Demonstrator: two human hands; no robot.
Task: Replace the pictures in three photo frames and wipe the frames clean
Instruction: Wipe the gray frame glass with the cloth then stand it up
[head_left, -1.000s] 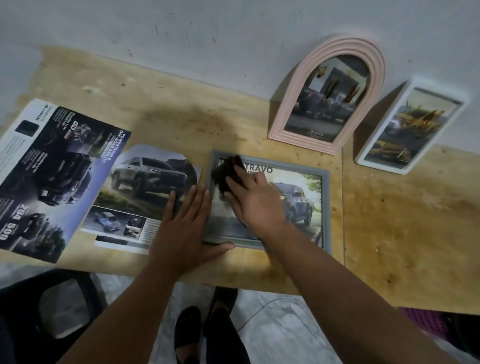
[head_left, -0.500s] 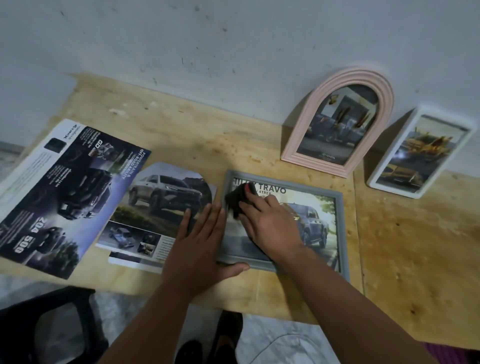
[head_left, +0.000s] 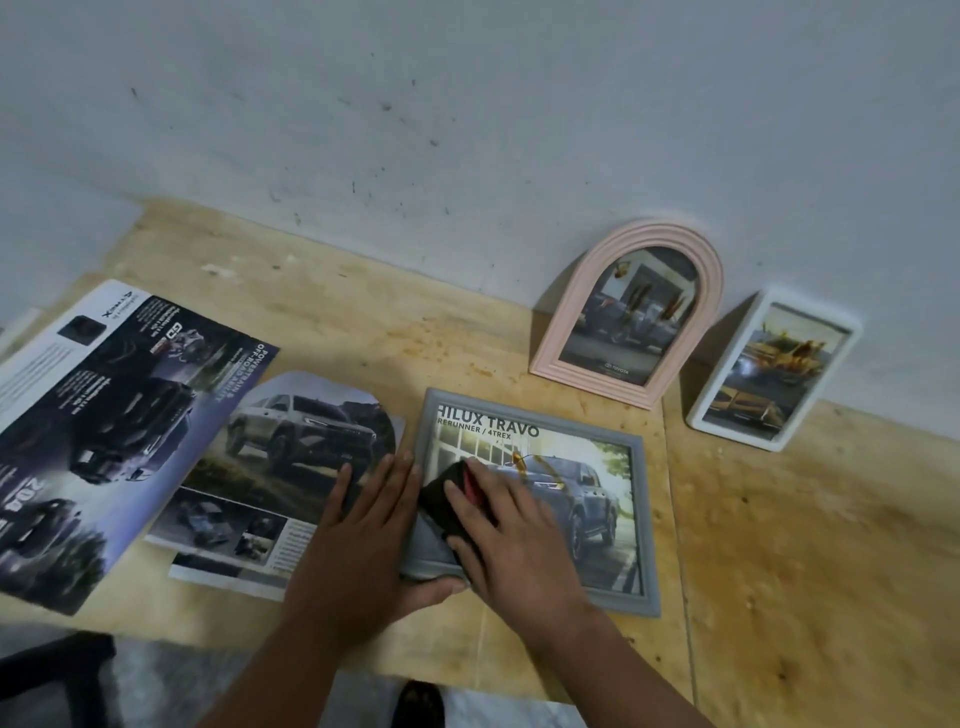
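the grey frame (head_left: 535, 501) lies flat on the wooden bench (head_left: 805, 545), face up, with a truck picture under its front pane, near the front edge. the right hand (head_left: 511, 535) is on its left half, fingers (head_left: 457, 493) curled over a dark cloth (head_left: 441, 506) with a bit of red showing, pressing it against the pane. the left hand (head_left: 363, 540) lies flat beside it, fingers spread and straight along the frame's left rail, thumb tucked against the bottom left corner, so the frame looks pinned from sliding. it seems a light, stiff thing that would skate on smooth wood if rubbed without that bracing; the pane is likely slick and may crack or scratch, so gentle flat pressure suits it, and lifting it would be safest by the moulded rails rather than the middle. the pink arched frame (head_left: 563, 332) and the white frame (head_left: 852, 332) stand leaning on the wall (head_left: 467, 130) behind, both with pictures in. a car cut-out page (head_left: 280, 457) and a dark brochure (head_left: 104, 426) lie on the bench to the left, thin and floppy by the look of them.
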